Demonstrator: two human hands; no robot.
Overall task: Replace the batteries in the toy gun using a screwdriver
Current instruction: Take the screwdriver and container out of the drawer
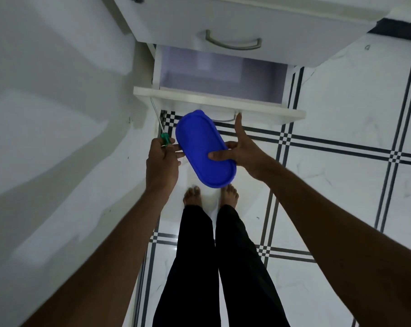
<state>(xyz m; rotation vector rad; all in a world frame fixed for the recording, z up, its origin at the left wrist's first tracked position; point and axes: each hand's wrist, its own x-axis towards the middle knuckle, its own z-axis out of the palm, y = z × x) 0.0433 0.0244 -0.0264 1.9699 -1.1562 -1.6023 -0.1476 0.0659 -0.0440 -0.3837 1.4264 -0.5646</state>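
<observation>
The left hand (pixel 161 159) is curled around the green handle of a screwdriver (pixel 161 128), gripping it low so that only the top of the handle shows above the fist. Its thin metal shaft rises up and to the left from the fingers, and the tip ends just under the front edge of the open drawer (pixel 218 102). The same hand's fingertips reach right and touch the left edge of a blue lid (pixel 205 149).

The right hand (pixel 242 149) holds that lid from the other side: the thumb lies flat on its upper face, other fingers are tucked beneath its edge, and the forefinger points straight up toward the drawer's handle, its tip just short of it.

The lid is a long oval with rounded ends and a raised rim, plain blue, tilted between the two hands. Whether a box hangs under it cannot be told.

The drawer, pulled out from a white cabinet (pixel 242 27), shows a pale purple inside; nothing can be made out in the visible part. Above it is a shut drawer with a curved metal handle (pixel 232 41). Below stand bare feet (pixel 210 195) on white floor tiles (pixel 341 185) with black lines.
</observation>
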